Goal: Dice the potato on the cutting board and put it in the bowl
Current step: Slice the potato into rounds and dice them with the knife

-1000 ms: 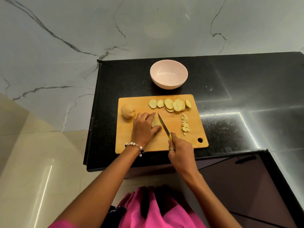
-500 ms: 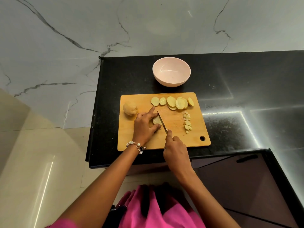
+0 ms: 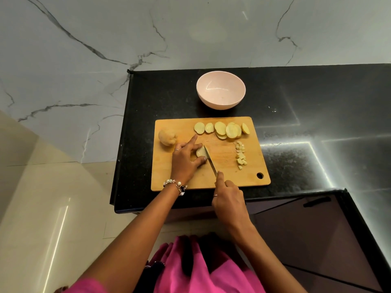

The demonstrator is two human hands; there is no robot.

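A wooden cutting board [image 3: 228, 176] lies on the black counter. My left hand [image 3: 186, 159] pinches a potato slice [image 3: 200, 152] in the board's middle between thumb and fingers. My right hand [image 3: 229, 197] grips a knife [image 3: 210, 160], index finger along the spine, blade against the slice's right edge. A row of potato slices [image 3: 222, 129] lies along the board's far edge. Diced pieces [image 3: 240, 155] sit in a small line at the right. An uncut potato chunk [image 3: 167, 137] rests at the far left. The pink bowl [image 3: 221, 89], with nothing in it, stands behind the board.
The black counter [image 3: 317, 123] extends to the right and ends at the left just beyond the board. A marble wall rises behind it. A dark cabinet front with a handle [image 3: 316, 201] sits below the counter's right side.
My right hand has pushed the knife forward and left, so the blade now lies against the slice. My left hand's index finger has stretched out over the board.
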